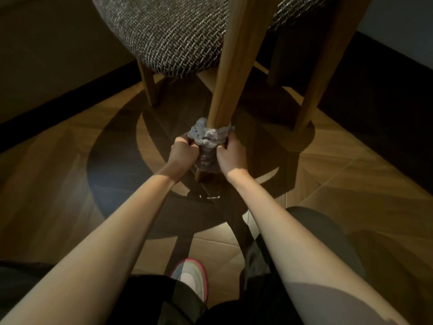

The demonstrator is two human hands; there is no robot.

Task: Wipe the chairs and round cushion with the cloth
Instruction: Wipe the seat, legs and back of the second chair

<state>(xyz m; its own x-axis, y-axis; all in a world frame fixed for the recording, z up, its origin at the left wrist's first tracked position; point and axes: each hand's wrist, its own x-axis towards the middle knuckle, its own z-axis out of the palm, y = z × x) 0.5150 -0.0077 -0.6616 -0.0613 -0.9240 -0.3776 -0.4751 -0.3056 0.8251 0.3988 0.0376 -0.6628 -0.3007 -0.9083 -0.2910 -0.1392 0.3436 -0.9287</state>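
The cloth [207,141], a grey nubbly rag, is wound round the nearest chair leg [225,78] low down, just above where the foot of that leg meets the wooden floor [70,184], and both bare hands clamp it there. The left grip [184,148] has its fingers curled into the left side of the cloth. The right grip [230,153] does the same on the right side, so each pinches a bunch of fabric and the leg stands between them with the cloth as a collar around it. Held this way, I judge, the wrap lets every face of the leg be rubbed at once by sliding or twisting the collar, rather than one side at a time. The cloth therefore lies directly between the two grips and touches both, with a ruffled edge standing out above the knuckles and a fold hanging below towards the foot. The person crouches low with forearms stretched forward and one shoe [192,277] near the bottom edge, a posture that suits work at floor level. Above, well apart from the hands, the round cushion [168,31] in its dark woven cover fills the top of the view, with a rear leg [148,83] and a side leg [314,90] beneath it. No cloth touches any of these.
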